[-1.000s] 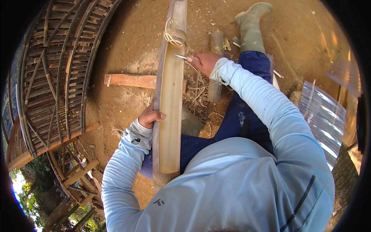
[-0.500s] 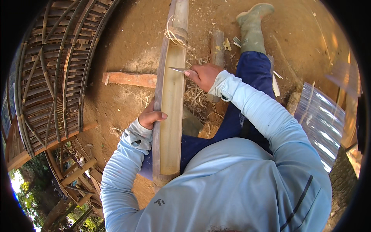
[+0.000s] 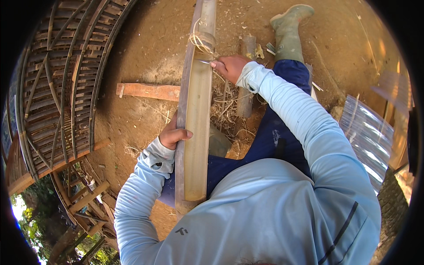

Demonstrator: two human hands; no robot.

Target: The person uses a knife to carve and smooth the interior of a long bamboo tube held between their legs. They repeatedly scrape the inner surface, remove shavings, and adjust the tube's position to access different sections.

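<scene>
A long bamboo pole with a hollow opened along its upper face lies lengthwise in front of me, its near end over my left thigh. My left hand grips its left edge, the thumb hooked over the rim. In my right hand is a knife, closed in the fingers, its thin blade reaching over the hollow near the far end of the opening. Just beyond the blade, thin strips are looped around the pole at a node. Most of the knife's handle is hidden by my fingers.
On the dirt floor lie a reddish plank, a short log and curly shavings. A slatted bamboo structure stands at left. Clear corrugated sheeting is at right. My booted leg stretches ahead.
My right hand and the knife have moved farther along the hollow, away from me, toward the looped strips. My left hand keeps its grip, almost unmoved.
</scene>
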